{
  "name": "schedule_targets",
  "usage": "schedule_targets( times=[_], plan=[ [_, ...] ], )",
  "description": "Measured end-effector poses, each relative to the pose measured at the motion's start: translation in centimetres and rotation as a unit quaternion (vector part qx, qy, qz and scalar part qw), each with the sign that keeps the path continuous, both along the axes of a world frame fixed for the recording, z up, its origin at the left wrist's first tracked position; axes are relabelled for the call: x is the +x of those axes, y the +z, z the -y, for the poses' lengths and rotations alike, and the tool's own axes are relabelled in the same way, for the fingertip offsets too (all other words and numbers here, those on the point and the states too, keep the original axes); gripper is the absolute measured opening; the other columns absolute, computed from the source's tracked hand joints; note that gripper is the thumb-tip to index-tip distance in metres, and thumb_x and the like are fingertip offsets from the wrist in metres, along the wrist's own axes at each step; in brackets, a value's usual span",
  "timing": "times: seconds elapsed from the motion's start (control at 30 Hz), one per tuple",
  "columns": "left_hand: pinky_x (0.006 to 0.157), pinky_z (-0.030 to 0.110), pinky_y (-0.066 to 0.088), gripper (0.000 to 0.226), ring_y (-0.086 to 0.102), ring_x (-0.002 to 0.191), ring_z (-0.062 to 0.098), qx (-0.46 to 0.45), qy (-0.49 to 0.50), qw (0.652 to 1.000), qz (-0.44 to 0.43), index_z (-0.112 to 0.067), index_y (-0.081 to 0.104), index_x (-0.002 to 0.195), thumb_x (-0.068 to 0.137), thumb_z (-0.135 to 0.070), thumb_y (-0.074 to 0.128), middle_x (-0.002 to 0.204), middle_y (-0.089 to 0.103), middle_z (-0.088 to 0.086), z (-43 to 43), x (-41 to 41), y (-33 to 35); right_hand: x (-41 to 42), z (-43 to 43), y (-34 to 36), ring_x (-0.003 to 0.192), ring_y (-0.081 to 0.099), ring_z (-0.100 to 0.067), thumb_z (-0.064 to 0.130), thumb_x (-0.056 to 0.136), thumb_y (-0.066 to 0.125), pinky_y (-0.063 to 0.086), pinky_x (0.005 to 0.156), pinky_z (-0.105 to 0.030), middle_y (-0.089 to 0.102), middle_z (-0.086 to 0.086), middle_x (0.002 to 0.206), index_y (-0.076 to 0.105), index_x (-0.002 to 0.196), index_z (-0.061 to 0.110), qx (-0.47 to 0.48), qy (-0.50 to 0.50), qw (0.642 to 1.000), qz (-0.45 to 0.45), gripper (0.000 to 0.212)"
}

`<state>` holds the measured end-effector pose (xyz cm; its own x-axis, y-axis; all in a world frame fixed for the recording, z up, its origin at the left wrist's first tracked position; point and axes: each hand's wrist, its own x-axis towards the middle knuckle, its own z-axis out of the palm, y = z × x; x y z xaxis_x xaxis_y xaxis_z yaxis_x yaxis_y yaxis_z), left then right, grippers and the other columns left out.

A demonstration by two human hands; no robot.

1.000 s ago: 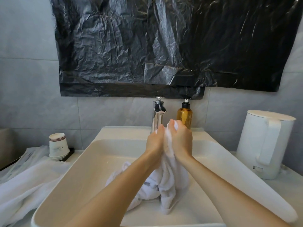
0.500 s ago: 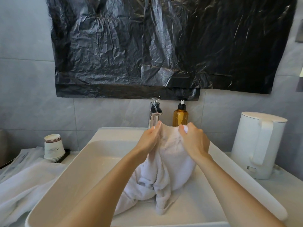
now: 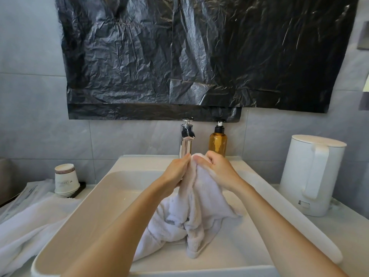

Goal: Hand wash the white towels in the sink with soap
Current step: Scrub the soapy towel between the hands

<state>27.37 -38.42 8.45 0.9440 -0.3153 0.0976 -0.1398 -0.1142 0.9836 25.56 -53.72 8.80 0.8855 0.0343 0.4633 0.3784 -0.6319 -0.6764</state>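
A wet white towel (image 3: 196, 212) hangs bunched above the white rectangular sink (image 3: 83, 212), its lower end resting on the basin floor. My left hand (image 3: 175, 171) grips the towel's top fold from the left. My right hand (image 3: 217, 168) grips the same fold from the right, fingers curled into the cloth. Both hands are close together just in front of the chrome tap (image 3: 186, 139). An amber soap pump bottle (image 3: 218, 141) stands right of the tap on the sink's back ledge.
A second white towel (image 3: 28, 226) lies on the counter left of the sink, beside stacked paper cups (image 3: 64, 179). A white electric kettle (image 3: 311, 174) stands at the right. Black plastic sheeting (image 3: 199, 56) covers the wall above.
My hands spread the towel's top apart half a second ago and have now come back together, bunching the fold between them.
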Motion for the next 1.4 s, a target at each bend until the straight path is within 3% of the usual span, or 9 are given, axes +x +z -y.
schedule_targets(
  times=[0.07, 0.23, 0.37, 0.47, 0.63, 0.8, 1.07, 1.23, 1.4],
  plan=[
    [0.070, 0.023, 0.046, 0.046, 0.057, 0.074, 0.013, 0.037, -0.026, 0.999, -0.005, -0.021, 0.065, 0.089, 0.100, -0.055, 0.036, 0.083, 0.061, -0.001, -0.1, 0.0, -0.3, -0.1, 0.4, 0.7, 0.058, 0.033, -0.009, 0.050, 0.091, 0.055, 0.027, 0.058, -0.028, 0.034, 0.005, 0.064, 0.036, 0.071, 0.020, 0.073, -0.033, 0.995, 0.057, 0.041],
    [0.114, 0.037, 0.033, 0.077, 0.049, 0.128, 0.012, 0.159, -0.144, 0.976, -0.024, -0.037, 0.051, 0.137, 0.075, -0.083, 0.049, 0.138, 0.053, -0.013, -0.4, 0.3, -1.6, -0.9, 1.9, 1.9, 0.058, 0.041, -0.002, 0.040, 0.097, 0.049, 0.033, 0.055, -0.021, 0.041, 0.010, 0.065, 0.039, 0.078, 0.023, 0.164, -0.141, 0.950, 0.226, 0.028],
    [0.085, 0.023, 0.046, 0.044, 0.058, 0.101, 0.012, 0.263, -0.066, 0.959, 0.077, -0.018, 0.058, 0.115, 0.095, -0.057, 0.049, 0.112, 0.062, -0.007, -1.0, 0.3, -1.6, -1.0, 2.1, 2.3, 0.060, 0.044, -0.002, 0.039, 0.098, 0.048, 0.039, 0.056, -0.021, 0.045, 0.010, 0.067, 0.042, 0.083, 0.018, 0.242, -0.191, 0.912, 0.271, 0.027],
    [0.061, 0.022, 0.039, 0.028, 0.051, 0.077, 0.017, 0.123, 0.075, 0.984, 0.109, -0.013, 0.053, 0.088, 0.098, -0.038, 0.053, 0.080, 0.054, -0.002, -1.4, 0.8, -1.2, -0.5, 2.9, 2.1, 0.064, 0.047, -0.008, 0.043, 0.097, 0.049, 0.040, 0.058, -0.027, 0.048, 0.007, 0.070, 0.042, 0.087, 0.011, 0.282, -0.239, 0.904, 0.216, 0.034],
    [0.071, 0.031, 0.048, 0.028, 0.061, 0.083, 0.022, -0.056, 0.134, 0.989, 0.018, -0.009, 0.063, 0.097, 0.101, -0.028, 0.043, 0.092, 0.065, 0.010, -0.8, 0.4, -0.1, -0.6, 2.2, 1.3, 0.063, 0.043, -0.012, 0.042, 0.098, 0.048, 0.032, 0.055, -0.026, 0.044, 0.005, 0.068, 0.036, 0.073, 0.018, 0.203, -0.202, 0.952, 0.104, 0.036],
    [0.068, 0.034, 0.051, 0.031, 0.063, 0.091, 0.022, -0.010, 0.111, 0.994, 0.018, -0.005, 0.053, 0.104, 0.093, -0.034, 0.045, 0.106, 0.063, 0.017, 0.5, -0.2, -0.9, -1.2, -3.1, 0.2, 0.055, 0.039, -0.007, 0.047, 0.088, 0.063, 0.029, 0.051, -0.021, 0.044, 0.008, 0.061, 0.043, 0.071, 0.019, 0.070, -0.049, 0.994, 0.062, 0.038],
    [0.087, 0.043, 0.053, 0.050, 0.069, 0.096, 0.027, -0.045, 0.080, 0.994, 0.058, -0.009, 0.069, 0.107, 0.104, -0.045, 0.034, 0.101, 0.072, 0.014, 1.8, -1.0, -0.7, -0.7, -2.9, -0.1, 0.071, 0.051, -0.022, 0.039, 0.101, 0.039, 0.034, 0.057, -0.032, 0.047, 0.002, 0.068, 0.044, 0.080, 0.014, 0.062, -0.183, 0.978, 0.079, 0.033],
    [0.065, 0.029, 0.048, 0.045, 0.063, 0.074, 0.023, -0.102, 0.138, 0.985, 0.003, -0.006, 0.063, 0.082, 0.105, -0.035, 0.037, 0.074, 0.066, 0.010, 1.1, -0.3, -0.5, -2.4, -5.8, -1.7, 0.064, 0.047, -0.015, 0.038, 0.100, 0.043, 0.033, 0.051, -0.022, 0.049, 0.001, 0.070, 0.042, 0.081, 0.016, 0.008, -0.056, 0.993, 0.107, 0.029],
    [0.080, 0.037, 0.053, 0.045, 0.068, 0.088, 0.026, -0.103, 0.124, 0.987, -0.022, -0.012, 0.068, 0.098, 0.105, -0.040, 0.035, 0.091, 0.072, 0.011, 1.4, -0.8, -0.4, -0.9, -5.3, -0.3, 0.069, 0.053, -0.019, 0.039, 0.102, 0.035, 0.038, 0.058, -0.032, 0.051, 0.001, 0.068, 0.043, 0.076, 0.020, 0.065, -0.137, 0.985, 0.080, 0.033]
  ],
)
